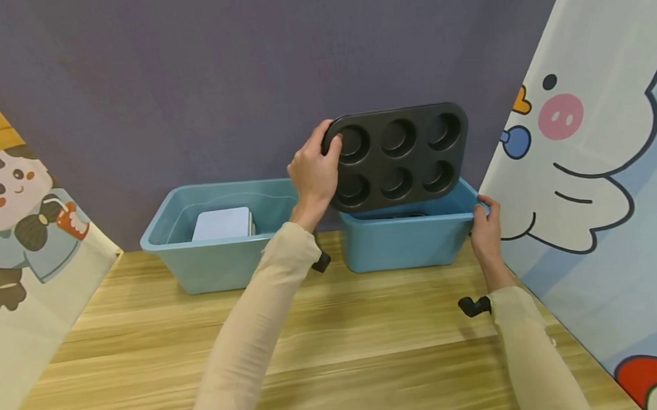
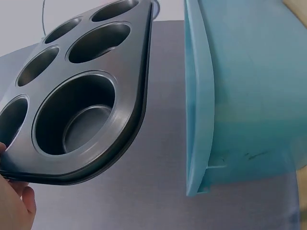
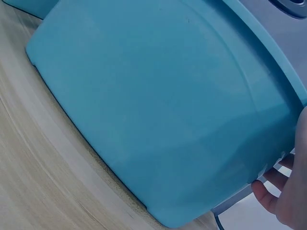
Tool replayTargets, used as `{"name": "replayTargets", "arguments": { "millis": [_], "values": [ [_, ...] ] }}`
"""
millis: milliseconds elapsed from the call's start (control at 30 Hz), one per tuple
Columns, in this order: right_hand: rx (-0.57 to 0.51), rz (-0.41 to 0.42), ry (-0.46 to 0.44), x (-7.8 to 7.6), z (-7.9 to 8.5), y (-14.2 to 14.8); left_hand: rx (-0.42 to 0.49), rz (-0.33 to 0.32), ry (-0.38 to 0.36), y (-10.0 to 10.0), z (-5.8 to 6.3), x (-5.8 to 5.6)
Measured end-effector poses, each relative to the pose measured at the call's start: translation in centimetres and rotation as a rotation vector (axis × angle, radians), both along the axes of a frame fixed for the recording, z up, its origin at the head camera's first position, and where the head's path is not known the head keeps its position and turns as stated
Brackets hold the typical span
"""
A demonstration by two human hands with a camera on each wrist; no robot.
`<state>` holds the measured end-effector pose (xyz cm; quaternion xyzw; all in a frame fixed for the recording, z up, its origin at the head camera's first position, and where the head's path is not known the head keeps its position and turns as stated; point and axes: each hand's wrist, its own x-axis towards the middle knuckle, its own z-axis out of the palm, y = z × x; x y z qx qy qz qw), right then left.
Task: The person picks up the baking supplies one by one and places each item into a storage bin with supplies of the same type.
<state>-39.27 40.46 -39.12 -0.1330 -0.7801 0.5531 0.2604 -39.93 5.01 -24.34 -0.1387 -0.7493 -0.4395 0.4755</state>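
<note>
My left hand (image 1: 314, 168) grips a dark six-cup muffin pan (image 1: 375, 163) by its left end, thumb on the cup side. The pan is tilted up above the right blue bin (image 1: 400, 244), its cups facing me. In the left wrist view the edge of the pan (image 2: 125, 103) looks doubled; whether two are stacked I cannot tell. My right hand (image 1: 486, 231) holds the right end of that bin at its rim, thumb on top. Something dark (image 1: 406, 214) lies inside the bin, mostly hidden behind the pan.
Left of it stands a second blue bin (image 1: 220, 266) with a white, flat-topped stack (image 1: 222, 224) inside. Both bins sit on a wood-grain table (image 1: 369, 339) against a grey-purple back panel (image 1: 216, 81). Cartoon-printed panels flank the table at left and right.
</note>
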Motion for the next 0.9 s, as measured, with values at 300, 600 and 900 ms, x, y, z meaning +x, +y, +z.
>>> {"name": "replayTargets", "arguments": {
  "millis": [300, 600, 900],
  "values": [
    [-0.009, 0.005, -0.006, 0.0, 0.1, 0.0, 0.008, -0.006, -0.062, 1.3, -1.1, -1.2],
    [0.002, 0.006, -0.015, 0.5, 0.2, -0.6, 0.012, 0.007, -0.112, 3.1, -2.9, -2.2],
    [-0.035, 0.02, -0.018, 0.4, 0.3, -0.3, -0.056, -0.048, -0.193, 4.9, -5.3, -2.8]
  ]
}}
